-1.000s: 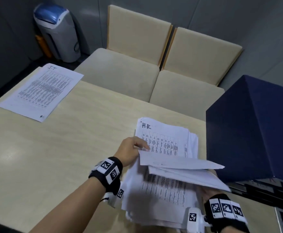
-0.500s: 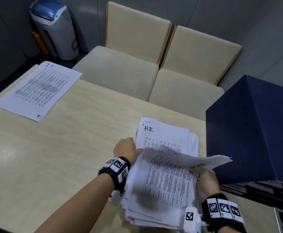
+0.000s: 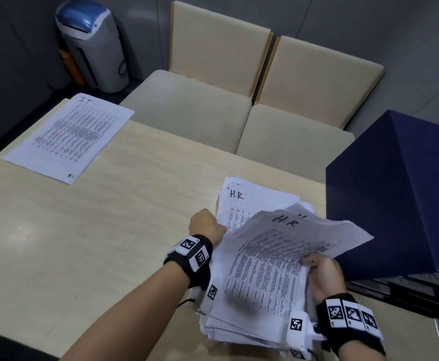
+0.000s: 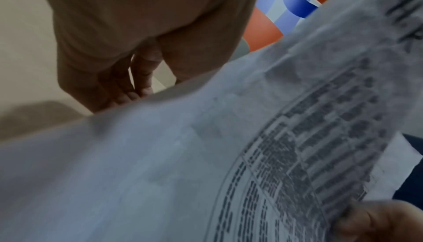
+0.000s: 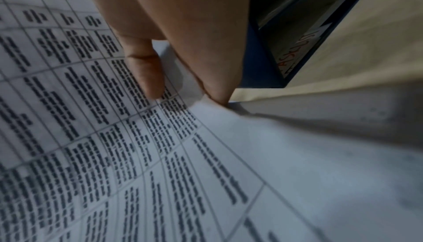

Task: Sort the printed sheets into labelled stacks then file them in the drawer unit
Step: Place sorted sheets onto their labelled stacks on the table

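Note:
My right hand (image 3: 310,264) pinches the right edge of a printed sheet (image 3: 278,246) marked "H.R", lifted and curled above the loose pile of sheets (image 3: 239,327) at the table's near edge. In the right wrist view the thumb (image 5: 146,75) lies on the sheet (image 5: 91,137). My left hand (image 3: 206,225) sits at the sheet's left edge with its fingers (image 4: 128,86) reaching behind the paper (image 4: 228,155), so its hold is hidden. Another "H.R" sheet (image 3: 252,204) lies flat behind. An "I.T" sheet (image 3: 67,136) lies at the far left corner. The dark blue drawer unit (image 3: 395,191) stands at the right.
The light wood table (image 3: 83,243) stretches left of the pile. Two beige chairs (image 3: 192,108) stand against its far side, and a grey bin with a blue lid (image 3: 93,45) sits on the floor beyond. An open drawer slot with a red-lettered label (image 5: 297,52) faces my right hand.
The top sheet has been raised off the pile and tipped up so its "H.R" mark shows. My right hand came from under the sheets to its right edge; my left hand stayed at the left edge.

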